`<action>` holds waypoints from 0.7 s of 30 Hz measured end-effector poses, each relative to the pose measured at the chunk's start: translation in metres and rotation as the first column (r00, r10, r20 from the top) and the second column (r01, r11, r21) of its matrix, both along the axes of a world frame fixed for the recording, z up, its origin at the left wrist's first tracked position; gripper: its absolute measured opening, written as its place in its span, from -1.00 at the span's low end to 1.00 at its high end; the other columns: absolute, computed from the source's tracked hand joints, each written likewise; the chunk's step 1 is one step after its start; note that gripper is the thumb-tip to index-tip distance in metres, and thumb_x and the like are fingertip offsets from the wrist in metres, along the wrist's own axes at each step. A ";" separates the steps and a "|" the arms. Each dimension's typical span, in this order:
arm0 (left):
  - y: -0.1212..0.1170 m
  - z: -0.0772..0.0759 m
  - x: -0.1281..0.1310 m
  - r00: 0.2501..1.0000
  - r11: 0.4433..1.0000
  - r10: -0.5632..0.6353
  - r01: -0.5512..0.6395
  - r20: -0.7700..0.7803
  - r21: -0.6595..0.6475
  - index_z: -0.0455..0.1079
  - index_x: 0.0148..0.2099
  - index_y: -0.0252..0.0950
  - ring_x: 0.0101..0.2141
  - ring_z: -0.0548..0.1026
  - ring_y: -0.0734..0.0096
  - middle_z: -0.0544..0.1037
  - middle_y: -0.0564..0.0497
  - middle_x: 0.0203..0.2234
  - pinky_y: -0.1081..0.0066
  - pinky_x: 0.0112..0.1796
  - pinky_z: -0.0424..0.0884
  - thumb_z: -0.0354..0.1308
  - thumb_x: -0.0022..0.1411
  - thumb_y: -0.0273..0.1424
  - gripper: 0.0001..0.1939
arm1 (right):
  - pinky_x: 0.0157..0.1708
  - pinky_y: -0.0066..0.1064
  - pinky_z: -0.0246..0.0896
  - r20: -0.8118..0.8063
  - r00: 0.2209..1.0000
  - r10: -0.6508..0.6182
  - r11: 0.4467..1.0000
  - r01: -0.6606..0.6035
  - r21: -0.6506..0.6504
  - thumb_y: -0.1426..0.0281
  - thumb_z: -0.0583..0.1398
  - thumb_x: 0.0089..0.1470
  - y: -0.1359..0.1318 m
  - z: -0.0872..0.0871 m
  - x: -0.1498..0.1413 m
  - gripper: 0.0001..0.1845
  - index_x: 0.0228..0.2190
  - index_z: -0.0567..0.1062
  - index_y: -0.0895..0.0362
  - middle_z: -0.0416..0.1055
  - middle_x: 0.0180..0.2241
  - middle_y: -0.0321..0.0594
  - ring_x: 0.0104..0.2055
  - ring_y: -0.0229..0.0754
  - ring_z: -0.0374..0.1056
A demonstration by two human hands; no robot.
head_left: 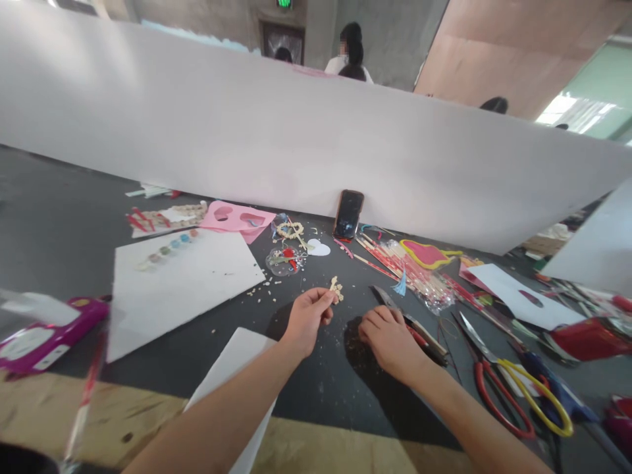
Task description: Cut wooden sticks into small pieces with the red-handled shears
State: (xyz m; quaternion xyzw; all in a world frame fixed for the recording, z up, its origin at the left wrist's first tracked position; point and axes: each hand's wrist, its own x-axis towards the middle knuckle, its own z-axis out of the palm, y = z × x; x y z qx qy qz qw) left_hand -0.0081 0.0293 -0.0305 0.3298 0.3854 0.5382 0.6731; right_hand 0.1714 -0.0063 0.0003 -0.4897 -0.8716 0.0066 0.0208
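Between the thumb and fingers of my left hand is a small cream beaded piece, held above the dark table. My right hand rests on the table to the right, fingers bent and close together; their tips are hidden, so I cannot make out anything in them. Just beside it lie a pointed grey blade and a red-handled tool, partly covered by the hand. Beyond my left hand are a clear dish with red and green bits, a white heart shape and loose small beads.
A phone leans on the white partition. To the right lie red-and-yellow-handled scissors, wrapped red sticks and a blue tassel. On the left are a white board, pink cut-out sheet and purple glue gun.
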 end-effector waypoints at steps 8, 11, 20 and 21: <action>-0.001 0.002 0.000 1.000 1.000 -0.004 0.004 -0.018 -0.014 0.40 -0.48 -0.38 -0.71 0.18 0.68 0.31 0.13 -0.76 0.60 -0.66 0.05 0.21 -0.01 -0.27 -0.77 | -0.20 -0.28 -0.03 0.003 0.997 -0.071 0.996 0.070 0.051 0.46 0.03 0.11 -0.002 0.002 0.013 -0.85 -0.41 0.39 0.08 0.33 -0.30 -0.23 -0.13 -0.12 0.12; -0.001 0.002 0.000 1.000 1.000 -0.006 0.006 -0.021 -0.014 0.40 -0.48 -0.38 -0.71 0.17 0.68 0.30 0.13 -0.77 0.60 -0.66 0.05 0.21 -0.01 -0.27 -0.77 | -0.20 -0.28 -0.03 0.005 0.998 -0.057 0.997 0.057 0.048 0.45 0.04 0.11 -0.002 0.001 0.008 -0.85 -0.40 0.41 0.06 0.34 -0.30 -0.24 -0.13 -0.12 0.12; 0.001 -0.003 0.001 1.000 1.000 -0.002 0.002 -0.013 0.007 0.40 -0.46 -0.37 -0.68 0.19 0.68 0.35 0.10 -0.71 0.60 -0.64 0.09 0.21 0.00 -0.28 -0.78 | -0.12 -0.21 -0.05 0.022 0.999 -0.035 0.998 0.033 0.049 0.53 0.06 0.06 -0.002 -0.001 -0.002 -0.82 -0.43 0.42 0.08 0.34 -0.19 -0.21 -0.04 -0.07 0.07; 0.001 -0.003 0.001 1.000 1.000 -0.004 0.004 -0.014 0.009 0.40 -0.46 -0.37 -0.69 0.19 0.68 0.34 0.11 -0.72 0.60 -0.64 0.08 0.21 0.00 -0.28 -0.78 | -0.10 -0.21 -0.05 0.018 0.999 -0.032 0.998 0.031 0.049 0.55 0.05 0.05 -0.002 -0.001 -0.002 -0.81 -0.42 0.42 0.08 0.34 -0.17 -0.21 -0.04 -0.07 0.06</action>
